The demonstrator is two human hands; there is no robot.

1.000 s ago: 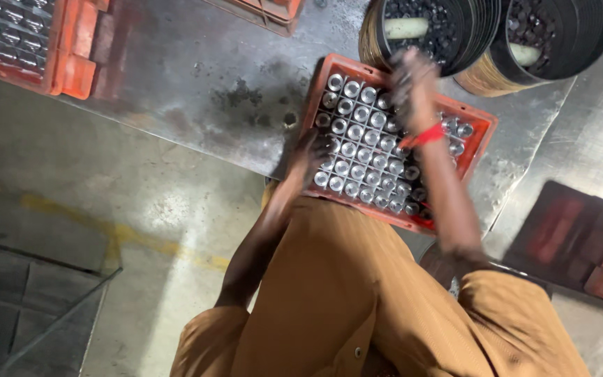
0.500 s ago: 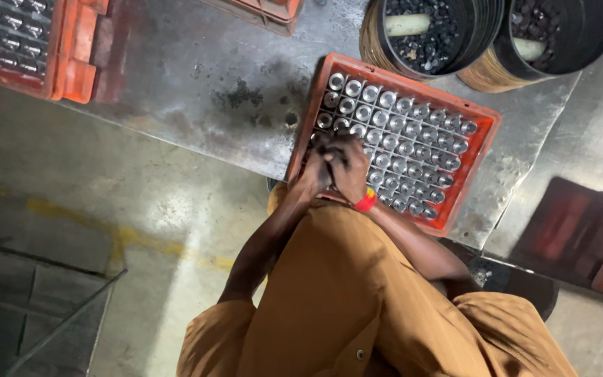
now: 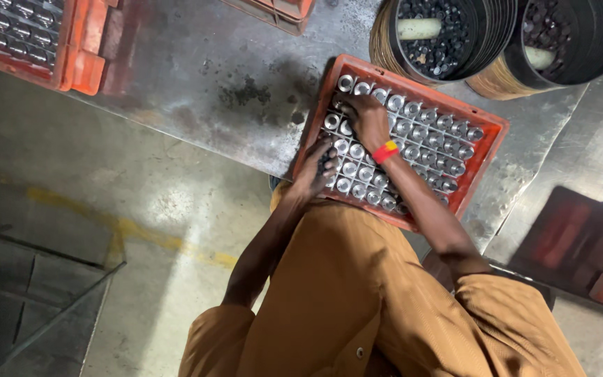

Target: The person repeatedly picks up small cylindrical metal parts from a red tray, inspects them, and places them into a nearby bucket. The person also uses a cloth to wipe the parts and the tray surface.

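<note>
An orange plastic crate (image 3: 486,126) lies on a worn metal table, filled with rows of shiny metal cups (image 3: 430,139). My left hand (image 3: 314,169) rests at the crate's near left edge, cupped around several small dark pieces. My right hand (image 3: 366,119), with a red and yellow wristband, reaches over the crate's far left corner. Its fingers are bent down onto the cups there. What the fingertips pinch is hidden.
Two round black tubs (image 3: 448,42) (image 3: 567,42) of small dark parts, each with a pale cylinder inside, stand beyond the crate. Another orange crate (image 3: 78,49) of metal cups sits at the far left. A third crate edge (image 3: 273,10) shows at the top, and reddish blocks (image 3: 594,251) lie at the right.
My right hand came back from the black tubs, met the left hand at the crate's near left, then moved to the far left corner. The left hand stayed at the near edge.
</note>
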